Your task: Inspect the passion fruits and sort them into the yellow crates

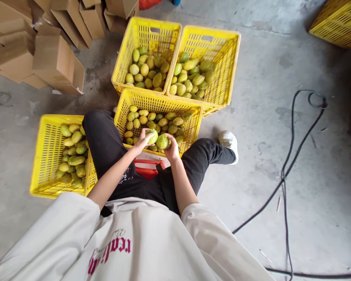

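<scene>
Left hand (142, 141) curls closed round one green fruit (152, 136); right hand (171, 148) cups a second fruit (163, 141), both above the near yellow crate (160, 104). Fruit judged light, firm, smooth-skinned, bruisable; best held round the middle

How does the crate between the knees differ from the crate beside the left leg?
The near crate stands straight between the knees, both hands working over it: left hand, right hand, each holding a fruit. The side crate lies left of the leg, untouched. Both are yellow slatted plastic, partly filled with green-yellow fruit.
</scene>
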A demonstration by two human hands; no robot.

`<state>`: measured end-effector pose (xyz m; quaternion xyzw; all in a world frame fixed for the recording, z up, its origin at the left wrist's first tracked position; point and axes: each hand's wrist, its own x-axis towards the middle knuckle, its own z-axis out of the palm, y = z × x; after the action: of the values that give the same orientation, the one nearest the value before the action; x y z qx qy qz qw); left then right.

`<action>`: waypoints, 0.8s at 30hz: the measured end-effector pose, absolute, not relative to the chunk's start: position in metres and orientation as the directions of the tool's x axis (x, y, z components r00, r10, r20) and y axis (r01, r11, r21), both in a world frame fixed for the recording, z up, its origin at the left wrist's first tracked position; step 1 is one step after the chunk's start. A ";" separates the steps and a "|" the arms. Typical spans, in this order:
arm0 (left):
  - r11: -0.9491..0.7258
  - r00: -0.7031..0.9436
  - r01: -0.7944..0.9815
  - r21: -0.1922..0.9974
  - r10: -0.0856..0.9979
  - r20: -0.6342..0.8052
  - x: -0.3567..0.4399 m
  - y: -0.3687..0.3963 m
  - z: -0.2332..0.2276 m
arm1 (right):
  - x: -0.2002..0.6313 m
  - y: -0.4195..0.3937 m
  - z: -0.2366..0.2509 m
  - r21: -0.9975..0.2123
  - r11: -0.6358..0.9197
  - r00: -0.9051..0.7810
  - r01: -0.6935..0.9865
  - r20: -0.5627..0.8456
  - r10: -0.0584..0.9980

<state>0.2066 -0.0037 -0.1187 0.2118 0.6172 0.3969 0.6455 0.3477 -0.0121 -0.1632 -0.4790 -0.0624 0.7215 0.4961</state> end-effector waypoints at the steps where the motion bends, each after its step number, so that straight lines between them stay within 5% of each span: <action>1: 0.601 -0.069 -0.242 0.761 0.772 -0.632 0.206 -0.004 -0.119 | 0.347 -0.013 -0.162 -0.571 -0.498 -0.064 -0.653 -0.614 0.787; 13: 0.559 -0.058 -0.258 0.788 0.805 -0.591 0.201 -0.005 -0.119 | 0.346 -0.017 -0.155 -0.625 -0.436 -0.177 -0.647 -0.433 0.884; 18: 0.552 -0.030 -0.321 0.769 0.806 -0.591 0.201 -0.004 -0.120 | 0.345 -0.015 -0.154 -0.566 -0.473 -0.162 -0.675 -0.512 0.844; 24: 0.655 -0.001 -0.446 0.610 0.681 -0.732 0.202 -0.002 -0.121 | 0.347 -0.014 -0.155 -0.486 -0.538 -0.176 -0.689 -0.607 0.775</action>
<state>0.2023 -0.0025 -0.1207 0.1009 0.5817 0.4028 0.6994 0.3466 -0.0144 -0.1551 -0.4281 -0.0502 0.7652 0.4782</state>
